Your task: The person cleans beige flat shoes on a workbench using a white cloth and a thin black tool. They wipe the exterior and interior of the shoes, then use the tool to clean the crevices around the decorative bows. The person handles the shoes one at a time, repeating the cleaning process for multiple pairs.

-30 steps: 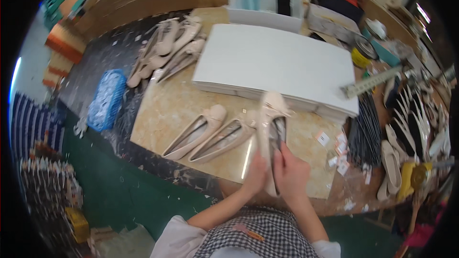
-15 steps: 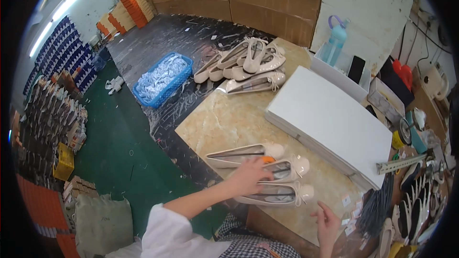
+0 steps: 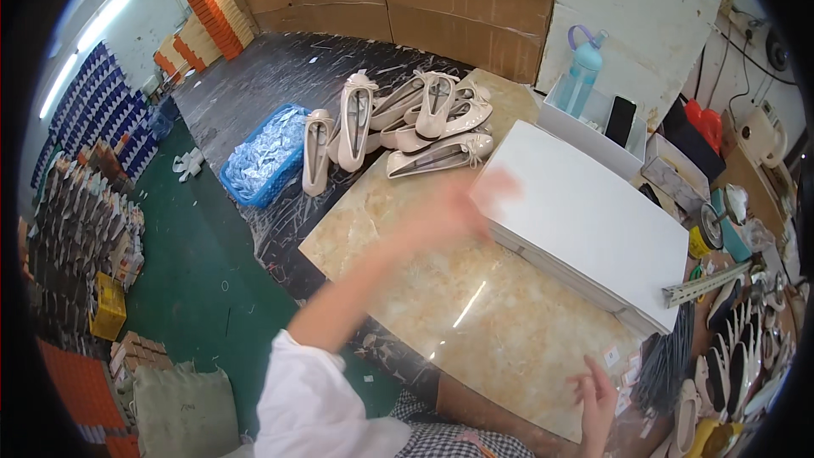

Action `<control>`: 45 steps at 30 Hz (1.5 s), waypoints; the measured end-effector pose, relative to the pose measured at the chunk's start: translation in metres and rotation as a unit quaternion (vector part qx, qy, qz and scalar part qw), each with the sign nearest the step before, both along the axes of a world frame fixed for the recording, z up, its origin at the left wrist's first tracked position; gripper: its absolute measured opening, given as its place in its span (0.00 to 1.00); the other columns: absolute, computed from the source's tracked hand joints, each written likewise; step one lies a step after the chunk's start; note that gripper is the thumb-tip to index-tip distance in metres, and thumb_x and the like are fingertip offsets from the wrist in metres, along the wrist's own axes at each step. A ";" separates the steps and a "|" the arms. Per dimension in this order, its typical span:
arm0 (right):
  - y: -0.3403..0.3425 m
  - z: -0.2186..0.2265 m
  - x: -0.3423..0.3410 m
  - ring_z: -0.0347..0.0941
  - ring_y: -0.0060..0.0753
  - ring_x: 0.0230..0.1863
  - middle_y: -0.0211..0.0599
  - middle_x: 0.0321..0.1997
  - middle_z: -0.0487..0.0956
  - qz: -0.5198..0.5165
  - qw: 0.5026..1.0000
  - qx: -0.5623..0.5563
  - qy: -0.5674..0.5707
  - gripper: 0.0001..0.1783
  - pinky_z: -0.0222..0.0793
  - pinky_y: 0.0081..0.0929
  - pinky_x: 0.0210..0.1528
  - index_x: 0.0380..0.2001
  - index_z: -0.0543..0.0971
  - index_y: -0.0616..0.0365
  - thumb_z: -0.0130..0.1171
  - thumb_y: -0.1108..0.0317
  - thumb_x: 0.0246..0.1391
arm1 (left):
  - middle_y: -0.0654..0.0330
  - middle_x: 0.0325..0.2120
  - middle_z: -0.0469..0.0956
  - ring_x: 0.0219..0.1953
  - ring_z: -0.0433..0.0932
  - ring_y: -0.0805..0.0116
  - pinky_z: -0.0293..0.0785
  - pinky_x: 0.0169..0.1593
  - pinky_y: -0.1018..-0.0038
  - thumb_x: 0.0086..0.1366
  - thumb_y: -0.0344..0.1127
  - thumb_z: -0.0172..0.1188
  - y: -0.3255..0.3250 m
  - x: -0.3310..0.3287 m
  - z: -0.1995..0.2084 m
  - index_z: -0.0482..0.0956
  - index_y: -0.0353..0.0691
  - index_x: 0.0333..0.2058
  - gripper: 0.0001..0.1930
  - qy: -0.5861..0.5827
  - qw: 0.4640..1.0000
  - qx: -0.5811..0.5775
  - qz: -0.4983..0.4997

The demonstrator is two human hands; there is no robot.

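Observation:
My left hand [image 3: 485, 202], smeared by motion, is over the marbled board beside the near left corner of a stack of white sheets or flat boxes [image 3: 593, 212]. Whether it holds anything is hidden by the blur. Low at the right, my right hand [image 3: 596, 388] hangs over the board's edge with its index finger stretched and nothing in it, close to small white paper tags [image 3: 612, 354]. A group of beige bow flats lies at the far side: one shoe [image 3: 316, 157] beside the blue basket, another [image 3: 355, 123] pointing away, others piled up, one shoe [image 3: 441, 157] lying nearest.
A blue basket [image 3: 233, 178] of crumpled pale paper or plastic stands left of the shoes. Behind the white stack, an open white box [image 3: 555, 119] holds a bottle and a phone. A metal ruler [image 3: 708, 284], dark thin strips [image 3: 666, 365] and more shoes [image 3: 721, 373] crowd the right.
The beige flats in front of me are gone from there; more flats now stand beside the far pile, near the basket. My left hand has moved away and right; my right hand has barely moved.

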State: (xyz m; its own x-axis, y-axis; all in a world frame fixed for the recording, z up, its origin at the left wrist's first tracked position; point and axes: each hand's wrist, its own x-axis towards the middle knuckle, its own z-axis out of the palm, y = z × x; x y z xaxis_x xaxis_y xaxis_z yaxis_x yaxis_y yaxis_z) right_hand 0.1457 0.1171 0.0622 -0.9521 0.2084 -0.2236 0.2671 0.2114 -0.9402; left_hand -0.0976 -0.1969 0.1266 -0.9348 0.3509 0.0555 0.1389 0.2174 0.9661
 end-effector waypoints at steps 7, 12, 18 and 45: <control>-0.039 0.018 -0.021 0.67 0.45 0.60 0.53 0.62 0.68 0.077 0.955 -0.282 0.046 0.43 0.66 0.42 0.58 0.66 0.57 0.66 0.35 0.37 0.63 | 0.53 0.53 0.72 0.38 0.77 0.59 0.75 0.42 0.64 0.61 0.41 0.57 0.130 0.164 -0.037 0.65 0.39 0.60 0.29 -0.304 0.811 0.252 -0.432; -0.035 -0.022 0.012 0.66 0.48 0.62 0.51 0.62 0.68 0.042 0.944 -0.324 -0.041 0.41 0.66 0.41 0.59 0.66 0.56 0.65 0.42 0.42 0.63 | 0.56 0.54 0.72 0.37 0.79 0.60 0.78 0.38 0.66 0.63 0.42 0.56 0.169 0.184 -0.073 0.62 0.44 0.62 0.30 -0.411 0.698 0.369 -0.456; 0.036 0.026 0.038 0.64 0.44 0.63 0.51 0.64 0.67 0.214 0.944 -0.242 -0.068 0.38 0.60 0.36 0.64 0.65 0.59 0.61 0.51 0.46 0.61 | 0.57 0.54 0.73 0.35 0.81 0.62 0.81 0.34 0.69 0.64 0.40 0.56 0.189 0.191 -0.073 0.60 0.48 0.65 0.31 -0.510 0.602 0.424 -0.445; 0.272 0.035 0.070 0.62 0.51 0.51 0.45 0.47 0.69 -0.308 0.713 0.628 0.043 0.41 0.56 0.47 0.57 0.50 0.69 0.61 0.74 0.61 0.29 | 0.53 0.67 0.50 0.63 0.62 0.61 0.65 0.59 0.68 0.65 0.33 0.57 0.347 0.200 -0.105 0.38 0.47 0.70 0.42 -0.251 0.836 0.116 -0.474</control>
